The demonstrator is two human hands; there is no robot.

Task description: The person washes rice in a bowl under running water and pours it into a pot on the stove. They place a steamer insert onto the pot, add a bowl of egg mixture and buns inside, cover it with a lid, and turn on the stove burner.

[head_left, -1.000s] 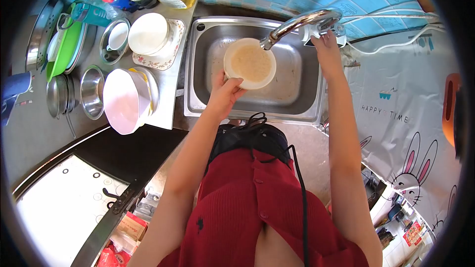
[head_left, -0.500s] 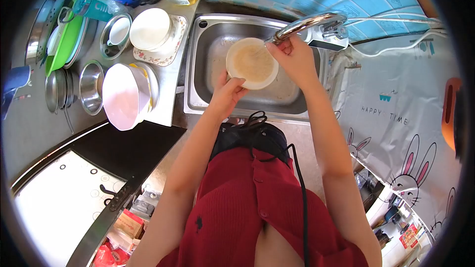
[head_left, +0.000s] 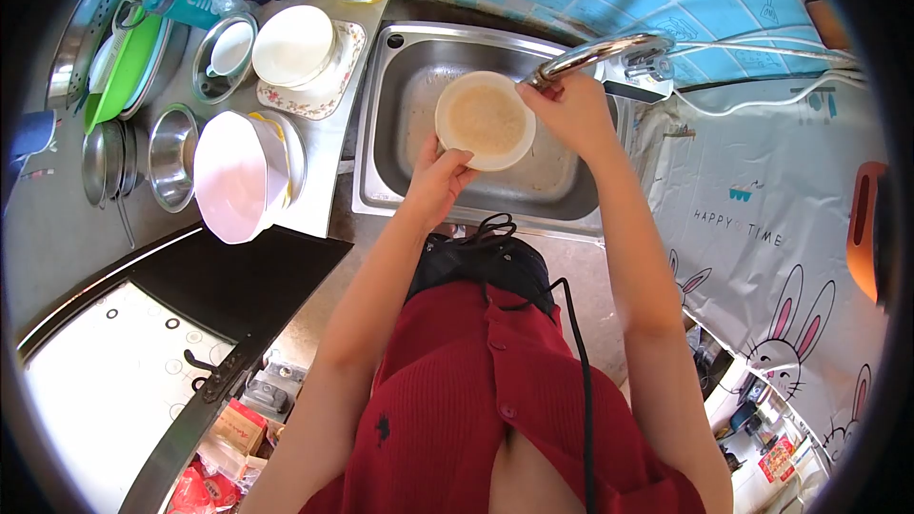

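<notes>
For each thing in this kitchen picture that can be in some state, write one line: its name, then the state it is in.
bowl: held level over the sink, holding cloudy water.
left hand: gripping the bowl's near rim.
right hand: at the bowl's far rim, under the spout.
tap: spout swung over the bowl; flow not discernible.
sink: wet, no other dishes visible inside.
pink bowl: tipped on its side on the counter.

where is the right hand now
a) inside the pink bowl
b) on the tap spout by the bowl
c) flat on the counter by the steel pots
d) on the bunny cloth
b: the right hand is up at the tap spout, just beside the bowl that the left hand holds over the sink.
</notes>
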